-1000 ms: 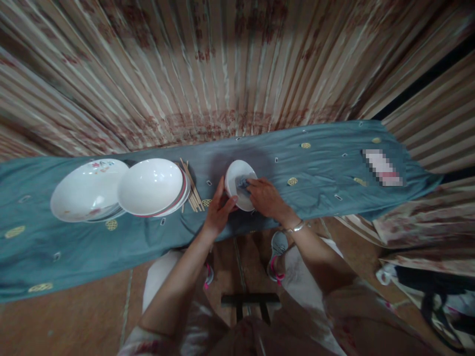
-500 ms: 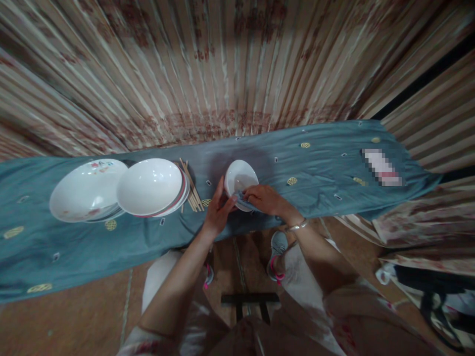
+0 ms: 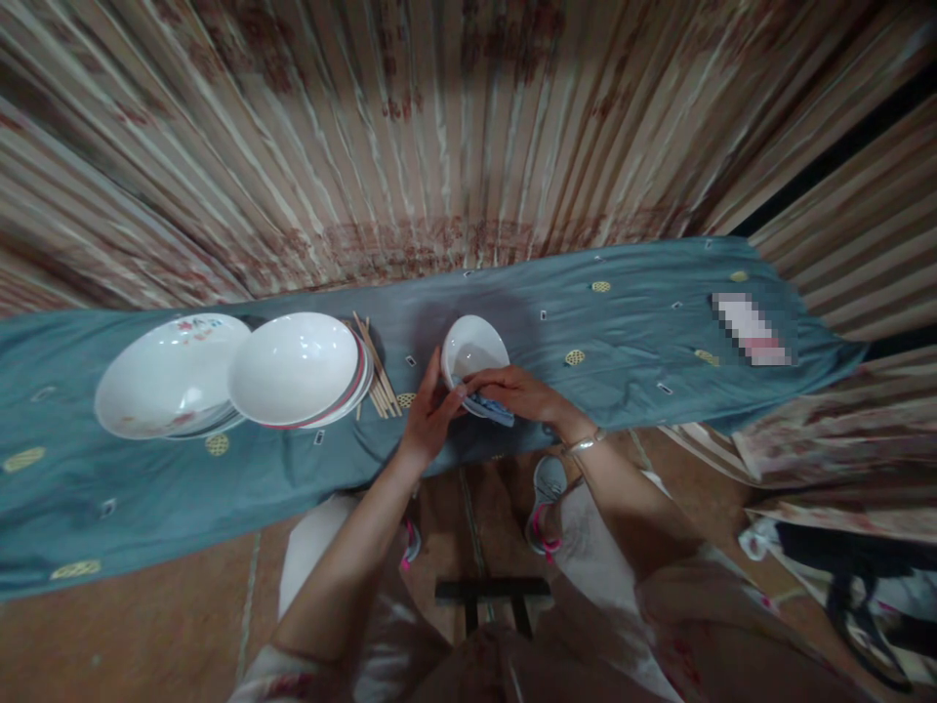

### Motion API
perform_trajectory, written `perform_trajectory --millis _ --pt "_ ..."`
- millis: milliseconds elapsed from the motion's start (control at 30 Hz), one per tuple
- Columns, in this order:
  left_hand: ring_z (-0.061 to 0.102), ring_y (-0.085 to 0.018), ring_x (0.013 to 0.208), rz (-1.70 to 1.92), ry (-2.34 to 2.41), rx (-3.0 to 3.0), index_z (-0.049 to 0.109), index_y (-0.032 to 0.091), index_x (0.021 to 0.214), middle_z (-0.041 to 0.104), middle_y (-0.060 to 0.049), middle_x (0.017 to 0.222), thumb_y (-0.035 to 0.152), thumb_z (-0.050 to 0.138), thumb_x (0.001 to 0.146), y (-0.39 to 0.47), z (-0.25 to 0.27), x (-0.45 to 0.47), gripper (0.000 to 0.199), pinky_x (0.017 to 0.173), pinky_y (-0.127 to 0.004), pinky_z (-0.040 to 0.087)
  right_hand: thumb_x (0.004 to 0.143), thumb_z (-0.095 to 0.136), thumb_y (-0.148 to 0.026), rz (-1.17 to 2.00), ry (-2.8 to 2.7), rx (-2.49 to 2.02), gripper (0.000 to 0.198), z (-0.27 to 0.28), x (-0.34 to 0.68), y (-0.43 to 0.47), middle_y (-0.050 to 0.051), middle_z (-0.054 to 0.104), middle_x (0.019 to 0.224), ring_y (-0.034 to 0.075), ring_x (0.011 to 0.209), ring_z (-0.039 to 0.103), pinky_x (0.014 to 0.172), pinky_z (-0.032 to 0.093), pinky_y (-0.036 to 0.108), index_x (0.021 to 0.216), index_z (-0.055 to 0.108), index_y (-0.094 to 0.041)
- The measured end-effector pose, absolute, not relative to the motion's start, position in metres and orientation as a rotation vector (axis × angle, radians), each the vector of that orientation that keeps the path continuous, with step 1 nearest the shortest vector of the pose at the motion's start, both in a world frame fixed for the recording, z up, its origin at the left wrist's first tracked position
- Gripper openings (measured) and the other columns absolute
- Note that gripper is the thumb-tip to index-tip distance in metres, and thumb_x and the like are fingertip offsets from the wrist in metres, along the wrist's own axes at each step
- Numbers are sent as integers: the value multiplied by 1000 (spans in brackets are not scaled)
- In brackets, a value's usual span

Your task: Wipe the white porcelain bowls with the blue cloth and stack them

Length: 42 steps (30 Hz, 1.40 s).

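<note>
The left hand (image 3: 428, 415) is wrapped round the side of a small white bowl (image 3: 477, 342), and here's the right hand (image 3: 516, 392), gripping a blue rag (image 3: 494, 408) at the near rim! The bowl's between both hands, over the teal tablecloth (image 3: 622, 386); whether its base touches down, I can't tell. Out to the left, chopsticks (image 3: 384, 379) lie loosely bunched, right beside stacked white dishes (image 3: 293, 369), and beyond those, a large flowered bowl (image 3: 168, 381)!
</note>
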<state>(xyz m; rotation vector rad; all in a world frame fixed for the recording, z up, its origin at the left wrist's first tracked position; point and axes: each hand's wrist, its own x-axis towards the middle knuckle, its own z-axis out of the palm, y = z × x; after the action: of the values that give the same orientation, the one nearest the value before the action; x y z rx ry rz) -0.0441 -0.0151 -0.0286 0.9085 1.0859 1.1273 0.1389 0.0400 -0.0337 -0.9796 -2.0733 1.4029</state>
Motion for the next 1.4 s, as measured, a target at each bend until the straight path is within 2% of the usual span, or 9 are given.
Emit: perform_trajectory --millis 100,200,367,500,633,833,967,1167,1400 --pt "67 -30 116 1130 1077 903 24 22 160 69 -12 131 53 80 73 -15 -32 -44 109 89 -41 62 91 51 -23 1409 -2009 -936 30 -37 136 38 5 74 120 20 110 69 98 51 33 107 76 -18" --pt "68 -29 115 1133 1074 903 23 25 160 70 -10 130 51 79 74 -15 -34 -45 106 88 -41 63 92 51 -25 1370 -1992 -907 32 -40 134 37 6 72 125 20 116 67 104 49 36 114 74 -19" --pt "66 -30 118 1120 1078 915 24 25 160 66 -11 136 51 79 74 -14 -34 -46 106 88 -41 63 93 53 -25 1272 -1981 -898 36 -48 129 36 9 62 142 22 134 57 116 40 40 123 71 -20" --pt "59 -32 128 1129 1087 916 26 24 160 59 -12 146 51 80 73 -15 -33 -45 106 89 -40 63 93 51 -21 1173 -2011 -958 41 -55 124 37 6 55 151 21 143 48 122 32 42 130 67 -24" --pt "59 -32 129 1135 1085 933 31 27 158 57 -10 147 51 79 74 -15 -34 -45 99 89 -40 63 93 49 -19 1033 -2081 -972 48 -58 121 36 9 46 158 22 148 40 125 28 44 140 59 -22" --pt "64 -31 119 1123 1110 952 26 24 160 65 -11 137 52 79 74 -15 -34 -46 104 86 -42 63 92 46 -16 817 -2185 -1015 55 -64 120 37 12 40 161 24 150 37 124 30 49 147 50 -20" --pt "64 -31 118 1120 1122 960 29 26 159 65 -10 137 50 78 75 -15 -31 -46 101 85 -42 63 92 44 -14 648 -2258 -1098 54 -66 119 36 18 40 159 28 148 39 121 33 53 146 50 -14" --pt "65 -29 115 1109 1139 963 28 27 159 69 -8 129 50 78 75 -15 -31 -46 100 85 -41 63 89 44 -9 427 -2395 -1182 48 -51 121 32 24 50 150 30 144 44 119 37 54 136 57 -5" --pt "63 -30 118 1110 1130 966 27 28 159 63 -9 139 53 78 73 -14 -32 -46 103 85 -40 63 90 49 -10 455 -2487 -1270 31 -35 128 29 20 65 134 28 133 56 115 41 48 113 70 -11"
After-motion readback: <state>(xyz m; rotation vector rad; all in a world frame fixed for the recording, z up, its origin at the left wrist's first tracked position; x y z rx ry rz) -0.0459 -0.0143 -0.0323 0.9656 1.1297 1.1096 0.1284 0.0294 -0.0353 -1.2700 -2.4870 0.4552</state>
